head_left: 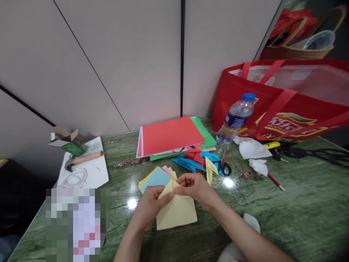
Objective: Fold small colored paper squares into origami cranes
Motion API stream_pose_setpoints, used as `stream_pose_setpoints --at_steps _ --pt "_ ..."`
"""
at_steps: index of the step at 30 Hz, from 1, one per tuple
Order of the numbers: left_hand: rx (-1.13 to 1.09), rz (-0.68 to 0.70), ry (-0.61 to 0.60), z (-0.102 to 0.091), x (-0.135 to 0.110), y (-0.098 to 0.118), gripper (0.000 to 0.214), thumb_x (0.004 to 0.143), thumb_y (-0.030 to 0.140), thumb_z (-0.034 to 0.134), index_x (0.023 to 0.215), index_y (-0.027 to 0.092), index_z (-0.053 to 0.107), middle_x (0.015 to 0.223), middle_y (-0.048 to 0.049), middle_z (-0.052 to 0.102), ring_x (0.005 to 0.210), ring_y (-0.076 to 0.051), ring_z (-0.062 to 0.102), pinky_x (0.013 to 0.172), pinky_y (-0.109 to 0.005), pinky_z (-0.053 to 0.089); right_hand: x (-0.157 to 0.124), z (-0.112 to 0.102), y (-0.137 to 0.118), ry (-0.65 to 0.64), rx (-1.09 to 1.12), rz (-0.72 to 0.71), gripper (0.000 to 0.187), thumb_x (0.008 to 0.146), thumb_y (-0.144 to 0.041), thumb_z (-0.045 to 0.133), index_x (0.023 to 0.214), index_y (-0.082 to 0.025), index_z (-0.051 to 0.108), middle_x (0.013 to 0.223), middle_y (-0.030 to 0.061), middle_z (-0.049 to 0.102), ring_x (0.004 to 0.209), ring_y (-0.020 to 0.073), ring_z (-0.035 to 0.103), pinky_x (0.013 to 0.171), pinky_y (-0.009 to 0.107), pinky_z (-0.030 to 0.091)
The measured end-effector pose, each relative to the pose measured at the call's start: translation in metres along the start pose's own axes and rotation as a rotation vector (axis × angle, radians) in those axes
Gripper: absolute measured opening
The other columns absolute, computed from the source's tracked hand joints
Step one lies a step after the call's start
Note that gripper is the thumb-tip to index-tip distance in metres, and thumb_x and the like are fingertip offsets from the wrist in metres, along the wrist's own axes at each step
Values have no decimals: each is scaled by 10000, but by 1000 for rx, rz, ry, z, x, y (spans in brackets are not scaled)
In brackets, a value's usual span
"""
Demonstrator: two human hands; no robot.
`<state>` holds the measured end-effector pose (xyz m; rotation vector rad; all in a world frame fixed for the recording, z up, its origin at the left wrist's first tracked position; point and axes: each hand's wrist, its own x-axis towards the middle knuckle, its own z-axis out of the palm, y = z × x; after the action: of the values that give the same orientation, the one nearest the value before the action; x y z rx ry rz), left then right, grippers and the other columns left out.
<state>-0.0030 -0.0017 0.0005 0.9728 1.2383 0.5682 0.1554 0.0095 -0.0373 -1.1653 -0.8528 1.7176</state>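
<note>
Together, our left hand (152, 203) and right hand (195, 187) pinch a cream sheet (177, 214) beside its folded peak, thumbs and fingers narrow on it. We hold it above the tabletop (297, 207), well in from the left edge. Nearer the back edge we see a coloured paper stack (171, 133), folded blue paper (187, 163) and scissors (224, 166); a bottle (236, 120) stands by a red bag (234, 85).

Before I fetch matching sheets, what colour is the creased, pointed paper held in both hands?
The pointed paper is pale yellow, clearest in the head view.
</note>
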Motion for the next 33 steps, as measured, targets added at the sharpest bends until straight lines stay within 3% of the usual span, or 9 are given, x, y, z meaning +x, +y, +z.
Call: stream_pose_setpoints --at_steps 9,22,30,33 --pt "-19 -13 -43 1 0 -2 517 537 588 689 657 89 637 530 -18 576 500 -134 516 454 -212 326 -1 1 -1 7 -21 -3 375 358 -236 854 645 -143 631 512 -41 602 457 83 514 468 212 399" --pt "-99 -33 -67 0 1 -5 514 518 559 723 672 76 636 541 -27 588 490 -118 507 457 -203 320 -2 2 -3 17 -17 -2 387 335 -241 855 628 -140 624 514 -41 607 453 83 520 475 214 416" --pt "71 -5 -23 0 1 -5 436 580 488 709 693 74 631 587 -36 584 502 -118 489 455 -206 317 -1 1 0 -2 -8 8 365 371 -232 849 641 -134 624 519 -38 605 459 78 505 469 206 386" --pt "161 26 -24 -3 3 -6 393 631 464 675 689 78 629 583 -26 567 484 -100 455 443 -202 302 0 1 -1 -63 -24 19 341 396 -237 842 647 -138 634 522 -47 592 474 76 494 485 206 372"
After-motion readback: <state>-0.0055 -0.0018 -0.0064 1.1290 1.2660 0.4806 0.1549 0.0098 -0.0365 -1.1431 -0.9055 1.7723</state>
